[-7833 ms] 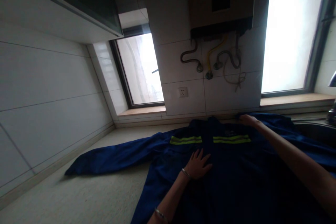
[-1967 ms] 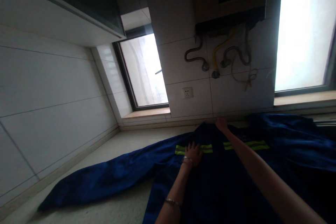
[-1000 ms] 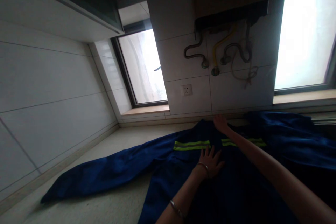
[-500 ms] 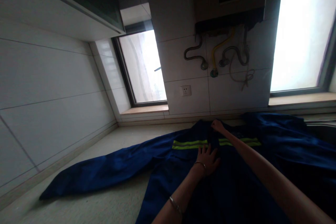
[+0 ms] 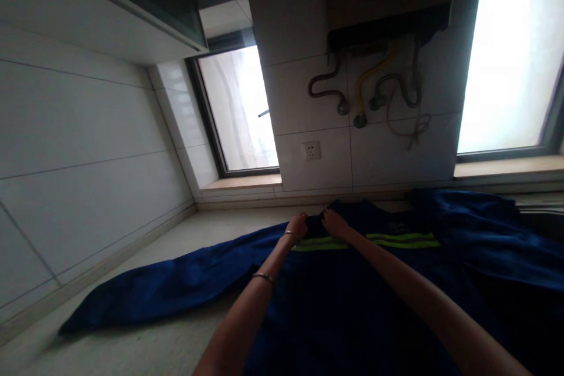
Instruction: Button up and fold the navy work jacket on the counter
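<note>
A dark blue work jacket [image 5: 308, 294] with yellow-green reflective stripes lies spread over the pale countertop [image 5: 176, 346], one sleeve stretched out to the left. My left hand [image 5: 296, 225], with a bracelet at the wrist and a second one up the forearm, is closed on the jacket's shoulder edge. Just right of it, near the collar, my right hand [image 5: 333, 224] pinches the same upper edge. The fingertips of both hands are partly hidden by the hands themselves. Dark folds of the other sleeve lie at the right.
Behind the counter rises a tiled wall with a power socket [image 5: 311, 150], pipes [image 5: 326, 93] and a water heater [image 5: 390, 6]. Windows [image 5: 240, 108] stand on either side. A cabinet [image 5: 132, 6] overhangs the upper left. Part of a dark basin [image 5: 546, 222] shows at the right.
My left hand has gone from lying flat on the chest to gripping the shoulder edge, up and left. The right hand has shifted left from the collar along the top edge.
</note>
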Available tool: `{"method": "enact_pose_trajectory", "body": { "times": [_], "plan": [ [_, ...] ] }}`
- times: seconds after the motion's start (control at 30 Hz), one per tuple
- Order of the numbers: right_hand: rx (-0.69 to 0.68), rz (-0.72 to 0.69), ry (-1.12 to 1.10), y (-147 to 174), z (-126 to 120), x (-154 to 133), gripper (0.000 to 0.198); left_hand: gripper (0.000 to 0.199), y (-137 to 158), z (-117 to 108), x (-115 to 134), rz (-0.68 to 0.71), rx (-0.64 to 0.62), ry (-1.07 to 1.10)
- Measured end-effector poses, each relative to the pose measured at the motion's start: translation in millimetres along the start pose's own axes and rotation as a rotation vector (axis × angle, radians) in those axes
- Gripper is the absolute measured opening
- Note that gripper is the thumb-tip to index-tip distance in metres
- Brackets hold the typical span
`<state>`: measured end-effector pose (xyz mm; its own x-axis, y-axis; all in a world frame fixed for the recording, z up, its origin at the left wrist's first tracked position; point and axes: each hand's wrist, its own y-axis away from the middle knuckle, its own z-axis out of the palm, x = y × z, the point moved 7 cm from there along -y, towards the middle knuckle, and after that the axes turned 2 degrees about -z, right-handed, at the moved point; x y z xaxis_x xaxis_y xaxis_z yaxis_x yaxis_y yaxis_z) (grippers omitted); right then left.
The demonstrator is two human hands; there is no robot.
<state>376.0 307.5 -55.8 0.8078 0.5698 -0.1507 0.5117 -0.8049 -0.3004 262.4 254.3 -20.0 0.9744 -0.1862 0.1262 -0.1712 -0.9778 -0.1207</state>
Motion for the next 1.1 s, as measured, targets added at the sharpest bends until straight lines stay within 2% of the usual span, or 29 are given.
{"method": "enact_pose_trajectory", "body": {
  "times": [0.17,0.33,0.63,0.77,0.83,0.93,1.03,1.1],
  "plan": [
    [-0.056,0.061,-0.010,13.4,29.0,-7.8,0.073,0.047,-3.2,31.8,-34.6,0.017,-0.130,-0.002],
    [-0.085,0.105,-0.016,15.2,31.5,-2.1,0.079,0.048,-4.0,55.4,-53.1,0.019,-0.215,-0.073],
    [-0.126,0.146,-0.048,21.5,33.7,-1.2,0.078,0.050,-20.8,49.2,-66.3,0.018,-0.265,-0.090],
    [-0.126,0.153,-0.038,22.6,32.8,-0.5,0.078,0.048,-11.9,42.5,-75.2,-0.060,-0.174,-0.059],
    [-0.126,0.151,-0.031,23.1,31.7,-0.5,0.078,0.048,-4.8,38.2,-78.6,-0.069,-0.155,-0.030],
    [-0.126,0.144,-0.030,24.1,30.1,-0.6,0.078,0.049,11.9,32.0,-86.3,-0.063,-0.204,-0.032],
    [-0.122,0.139,-0.029,24.9,28.8,-0.8,0.078,0.050,41.4,25.4,-99.2,-0.003,-0.286,-0.082],
    [-0.128,0.141,-0.024,25.1,28.9,-0.6,0.078,0.049,67.7,18.9,-119.3,-0.022,-0.323,-0.092]
  ]
}}
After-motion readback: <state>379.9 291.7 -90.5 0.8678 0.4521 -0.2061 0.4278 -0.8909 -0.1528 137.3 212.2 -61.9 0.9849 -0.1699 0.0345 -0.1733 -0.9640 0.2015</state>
